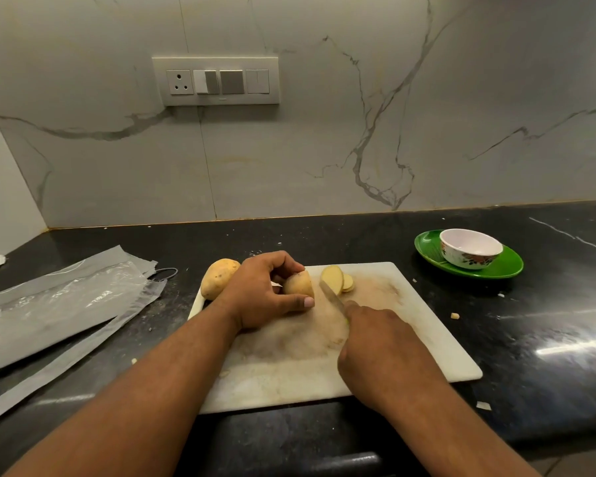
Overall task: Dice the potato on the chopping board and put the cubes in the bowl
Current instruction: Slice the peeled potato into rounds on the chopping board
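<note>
Near the far left corner of the chopping board (pixel 410 339), the left hand (pixel 262 294) clamps the potato (pixel 298 284) steady while the right hand (pixel 375 342), wrapped round the knife (pixel 331 296), cuts slices (pixel 336 278); the bowl (pixel 470 247) waits off the board's far right corner.

You are working in a home kitchen: dark stone counter (pixel 496 339), marble-look wall (pixel 324 132) carrying a switch panel (pixel 216 80), chopping board (pixel 410 339), potatoes (pixel 219 277), bowl (pixel 470 247) sitting on a green plate (pixel 427 247).
</note>
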Demonstrator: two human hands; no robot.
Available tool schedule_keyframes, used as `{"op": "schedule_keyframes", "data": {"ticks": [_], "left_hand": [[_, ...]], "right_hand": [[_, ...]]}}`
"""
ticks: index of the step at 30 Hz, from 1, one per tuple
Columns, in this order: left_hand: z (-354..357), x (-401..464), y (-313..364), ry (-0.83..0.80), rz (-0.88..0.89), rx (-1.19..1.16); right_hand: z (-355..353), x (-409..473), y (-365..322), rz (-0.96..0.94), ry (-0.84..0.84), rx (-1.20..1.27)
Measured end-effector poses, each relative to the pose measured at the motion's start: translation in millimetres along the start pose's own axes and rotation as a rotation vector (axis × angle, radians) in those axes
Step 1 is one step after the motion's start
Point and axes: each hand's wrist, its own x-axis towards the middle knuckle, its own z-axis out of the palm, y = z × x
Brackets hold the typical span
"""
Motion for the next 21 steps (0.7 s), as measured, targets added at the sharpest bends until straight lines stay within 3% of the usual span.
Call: {"op": "schedule_keyframes", "data": {"ticks": [11, 21], "left_hand": [[-1, 3, 0, 0.027, -0.032, 0.025], [-2, 5, 0, 0.033, -0.048, -0.008]], "right_hand": [[-17, -8, -22, -0.017, 0.076, -0.015], [-21, -5, -32, -0.025, -0.005, -0.033]]}}
